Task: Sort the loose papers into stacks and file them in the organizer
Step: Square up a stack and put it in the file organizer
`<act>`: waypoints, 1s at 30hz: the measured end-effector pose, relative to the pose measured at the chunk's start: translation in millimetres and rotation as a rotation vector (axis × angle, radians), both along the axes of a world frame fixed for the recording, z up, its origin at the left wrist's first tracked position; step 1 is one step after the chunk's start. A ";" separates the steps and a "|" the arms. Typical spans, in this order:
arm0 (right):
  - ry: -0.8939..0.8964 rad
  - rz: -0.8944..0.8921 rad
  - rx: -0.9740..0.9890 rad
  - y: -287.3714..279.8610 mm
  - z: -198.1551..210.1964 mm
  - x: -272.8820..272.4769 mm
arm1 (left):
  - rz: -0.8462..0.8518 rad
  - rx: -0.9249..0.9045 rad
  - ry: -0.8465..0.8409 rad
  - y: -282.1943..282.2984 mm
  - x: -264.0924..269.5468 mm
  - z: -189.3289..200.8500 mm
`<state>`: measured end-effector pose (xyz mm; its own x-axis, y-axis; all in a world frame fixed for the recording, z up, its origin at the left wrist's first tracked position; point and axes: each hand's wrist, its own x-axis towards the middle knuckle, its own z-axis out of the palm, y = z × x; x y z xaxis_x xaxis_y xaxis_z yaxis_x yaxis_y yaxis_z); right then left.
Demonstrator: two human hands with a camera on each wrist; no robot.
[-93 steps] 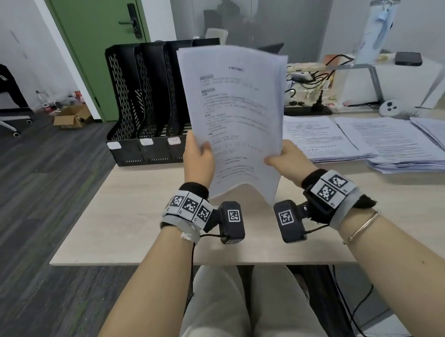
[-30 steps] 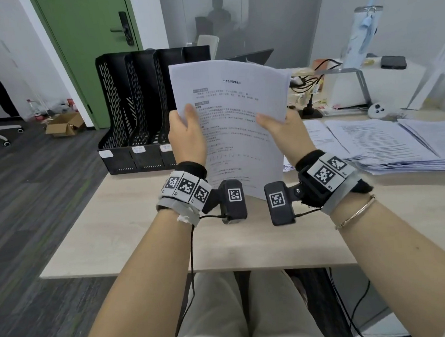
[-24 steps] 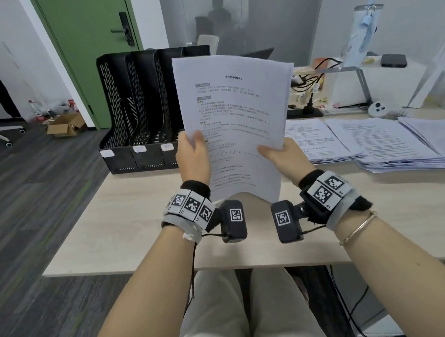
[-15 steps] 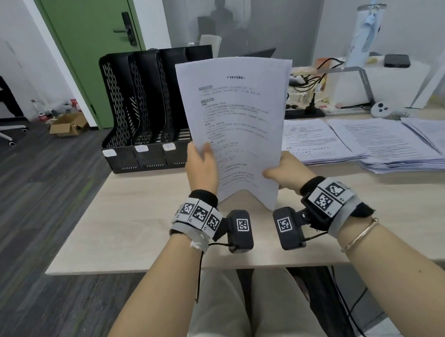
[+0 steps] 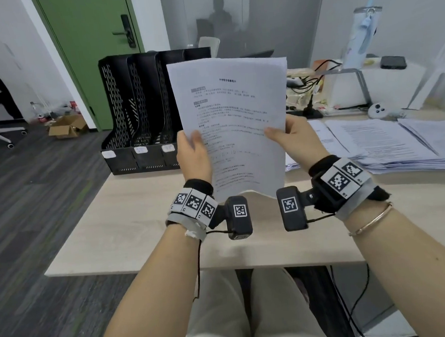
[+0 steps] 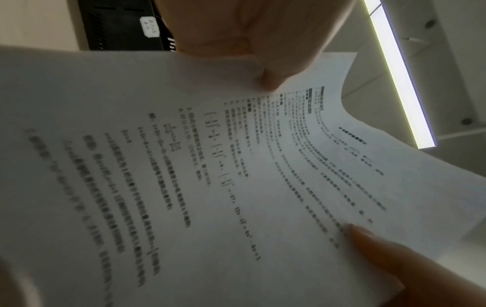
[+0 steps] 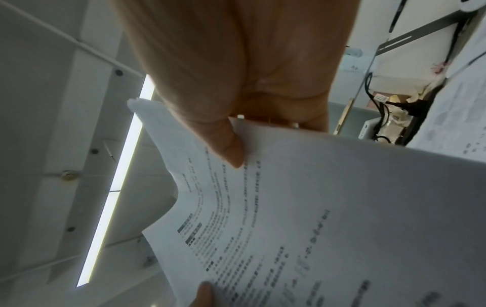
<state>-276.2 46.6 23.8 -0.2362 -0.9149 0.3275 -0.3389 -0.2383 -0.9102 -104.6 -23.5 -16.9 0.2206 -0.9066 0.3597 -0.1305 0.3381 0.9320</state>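
Holding a thin sheaf of papers (image 5: pixel 233 126) upright over the desk (image 5: pixel 131 226), the left hand (image 5: pixel 193 154) and right hand (image 5: pixel 296 137) each pinch a side edge, thumbs in front. Light and floppy, it probably bows unless gripped at both edges. The black organizer (image 5: pixel 140 116) stands at ten o'clock, and more papers (image 5: pixel 386 145) lie at three o'clock.

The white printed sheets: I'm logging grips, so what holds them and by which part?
The white printed paper sheets are pinched upright by both hands: left hand on the left edge, right hand on the right edge, thumbs in front.
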 end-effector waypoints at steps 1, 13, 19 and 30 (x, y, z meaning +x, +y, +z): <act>-0.010 -0.013 -0.025 -0.1 4.1 -2.3 | 0.053 0.000 -0.062 -4.4 2.6 7.1; 0.054 0.036 0.113 6.8 -10.0 -43.4 | 0.073 -0.109 -0.875 -7.2 12.5 100.7; 0.073 0.085 0.276 -1.1 -37.3 -24.8 | -0.078 -0.058 -1.158 -12.3 -9.6 84.1; -0.041 0.026 0.269 -14.6 -44.0 -15.5 | -0.238 -0.128 -1.358 -14.7 -34.9 74.8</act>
